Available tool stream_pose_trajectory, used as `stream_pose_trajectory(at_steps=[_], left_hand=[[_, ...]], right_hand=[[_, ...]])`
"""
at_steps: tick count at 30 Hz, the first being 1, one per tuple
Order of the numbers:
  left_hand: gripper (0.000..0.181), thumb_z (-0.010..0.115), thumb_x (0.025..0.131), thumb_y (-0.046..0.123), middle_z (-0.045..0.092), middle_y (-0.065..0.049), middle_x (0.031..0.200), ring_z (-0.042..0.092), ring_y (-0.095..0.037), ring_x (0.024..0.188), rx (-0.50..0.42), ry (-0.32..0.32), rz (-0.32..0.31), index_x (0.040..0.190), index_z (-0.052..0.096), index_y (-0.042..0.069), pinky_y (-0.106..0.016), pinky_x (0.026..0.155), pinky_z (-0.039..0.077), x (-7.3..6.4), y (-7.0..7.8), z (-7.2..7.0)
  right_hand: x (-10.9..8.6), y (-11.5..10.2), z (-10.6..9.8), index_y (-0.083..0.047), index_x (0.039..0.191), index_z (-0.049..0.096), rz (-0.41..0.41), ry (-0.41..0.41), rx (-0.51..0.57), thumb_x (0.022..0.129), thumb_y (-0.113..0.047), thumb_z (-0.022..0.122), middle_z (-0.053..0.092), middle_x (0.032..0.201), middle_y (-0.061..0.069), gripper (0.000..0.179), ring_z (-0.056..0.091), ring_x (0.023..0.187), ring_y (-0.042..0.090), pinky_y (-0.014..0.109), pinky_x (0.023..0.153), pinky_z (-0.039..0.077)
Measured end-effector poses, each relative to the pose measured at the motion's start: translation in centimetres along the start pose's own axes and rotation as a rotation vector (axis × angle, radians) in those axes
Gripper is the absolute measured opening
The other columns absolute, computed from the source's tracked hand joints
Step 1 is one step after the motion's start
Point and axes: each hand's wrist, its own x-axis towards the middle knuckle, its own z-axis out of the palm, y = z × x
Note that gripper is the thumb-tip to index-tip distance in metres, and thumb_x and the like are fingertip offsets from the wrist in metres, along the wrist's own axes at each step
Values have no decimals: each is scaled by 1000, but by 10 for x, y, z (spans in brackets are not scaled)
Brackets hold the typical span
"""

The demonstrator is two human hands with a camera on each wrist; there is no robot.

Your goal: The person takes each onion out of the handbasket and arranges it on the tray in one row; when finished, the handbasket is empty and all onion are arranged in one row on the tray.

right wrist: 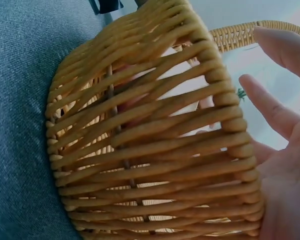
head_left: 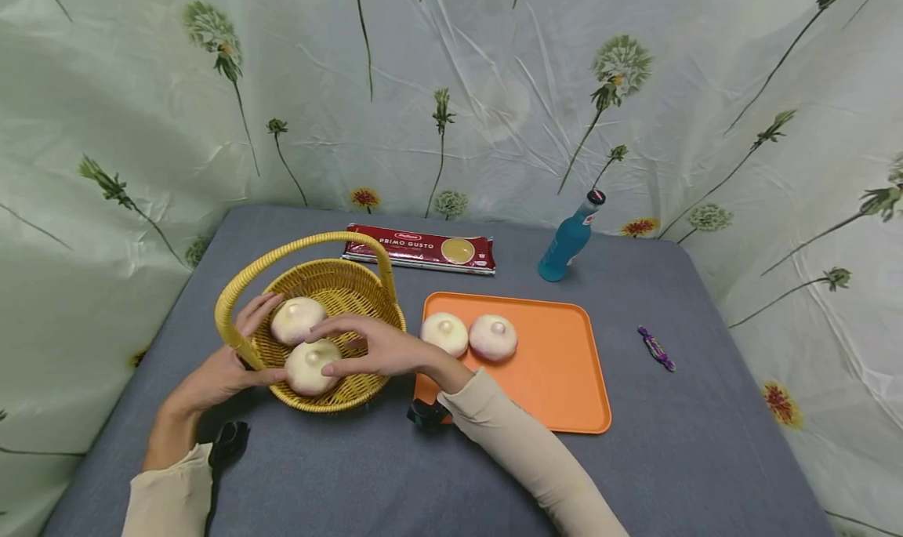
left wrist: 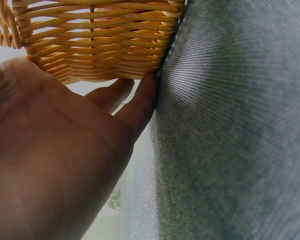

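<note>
A yellow wicker basket with a tall arched handle stands at the left of the table, and two white, purple-tinged turnips lie in it. My left hand holds the basket's left side, fingers along the outer wall and thumb at the rim by the nearer turnip. In the left wrist view, its fingers reach low against the weave. Over the basket's right side is my right hand, thumb and fingers apart beside the nearer turnip. The right wrist view shows those fingers spread above the rim.
An orange tray to the right carries two more turnips at its left. Behind lies a red spaghetti packet. A blue bottle stands at the back; a purple wrapped candy lies far right.
</note>
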Motion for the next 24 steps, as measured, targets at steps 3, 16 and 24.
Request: stream_pose_trajectory(at_steps=[3, 16, 24], left_hand=[[112, 81, 74, -5, 0, -16, 165, 1, -3, 148, 2, 2, -4, 162, 14, 12, -3, 100, 11, 0, 1, 0], [110, 80, 77, -3, 0, -14, 165, 1, -15, 150, -10, -4, -45, 162, 12, 16, -4, 100, 10, 1, 2, 1], [110, 79, 78, -3, -2, -12, 165, 0, -15, 150, -24, -10, -56, 162, 11, 16, -5, 101, 10, 0, 2, 1]], right_hand=[[3, 1, -1, -16, 140, 57, 19, -41, 2, 95, -25, 71, 50, 147, -1, 49, 40, 135, 0, 29, 114, 35], [6, 2, -2, -14, 138, 58, 93, -76, 22, 94, -23, 71, 47, 148, 3, 46, 42, 133, 6, 28, 104, 45], [12, 4, -2, -15, 135, 61, 103, -86, -72, 94, -28, 72, 54, 143, 0, 44, 46, 131, 8, 28, 107, 40]])
